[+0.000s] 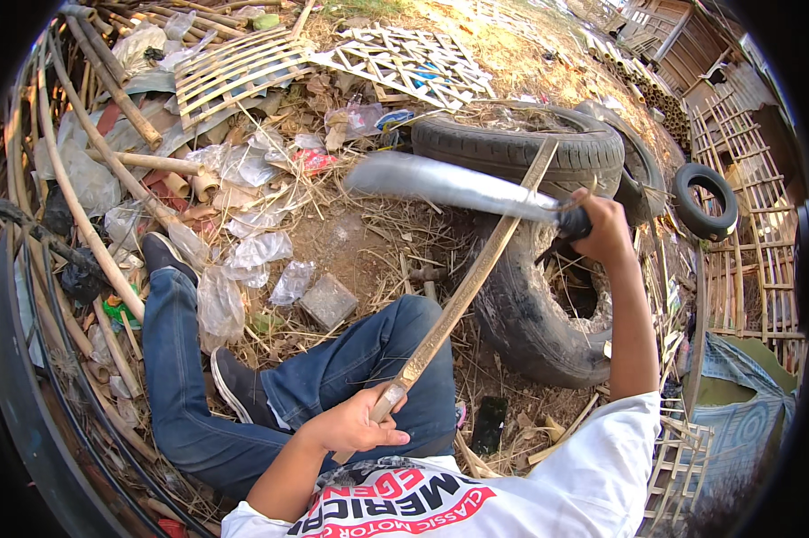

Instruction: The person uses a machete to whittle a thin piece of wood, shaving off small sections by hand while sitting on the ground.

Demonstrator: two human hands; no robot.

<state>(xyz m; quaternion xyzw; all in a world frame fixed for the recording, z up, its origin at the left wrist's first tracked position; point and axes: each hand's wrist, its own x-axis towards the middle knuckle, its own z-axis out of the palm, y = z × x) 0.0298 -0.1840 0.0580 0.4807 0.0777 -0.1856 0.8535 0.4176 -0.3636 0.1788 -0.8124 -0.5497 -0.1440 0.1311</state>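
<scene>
My left hand point(359, 423) is closed around the lower end of a long, flat bamboo strip point(454, 309), above my bent legs. The strip slants up and to the right, its far end over a worn tyre point(512, 154). In my right hand point(607, 231), raised at the right, is the black handle of a machete point(449, 186). Its broad, pale blade points left and is smeared by motion. Blade and strip cross near the tyre; I cannot tell whether they touch.
A second, broken tyre point(534, 309) stands below the first, beside my knee. A smaller tyre point(705, 201) lies farther right, near bamboo lattice point(749, 211). Bamboo poles point(82, 211) crowd the left. Plastic scraps point(259, 251), dry straw and a grey block point(329, 301) cover the ground ahead.
</scene>
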